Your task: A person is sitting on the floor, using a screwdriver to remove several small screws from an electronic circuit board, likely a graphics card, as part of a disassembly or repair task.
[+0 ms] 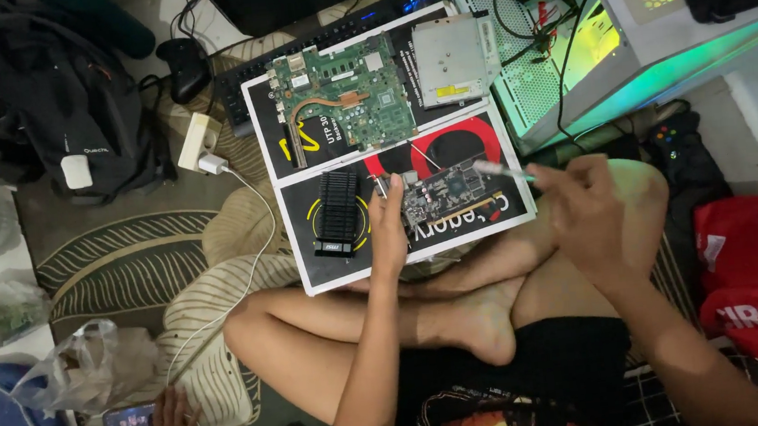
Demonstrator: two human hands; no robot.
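A flat white board (307, 279) rests on the person's legs. On it, the green circuit board (343, 97) lies at the top. Right of it sits a silver drive (454, 58). Below it lie a black ribbed block (339, 213) and a small card (440, 195).

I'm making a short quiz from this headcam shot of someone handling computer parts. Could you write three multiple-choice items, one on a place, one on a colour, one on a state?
1. Where does the black finned heatsink lie?
A. Left of the small circuit card
B. On the keyboard
C. On the red bag

2. What colour is the large motherboard?
A. Blue
B. Green
C. White

3. What is the right hand doing?
A. Lying open on a knee
B. Holding a thin syringe-like tube
C. Gripping a phone

Answers:
1 A: it sits on the flat box, left of the small circuit card that the left hand steadies.
2 B: its board is green.
3 B: fingers pinch the thin syringe-like tube aimed at the card.
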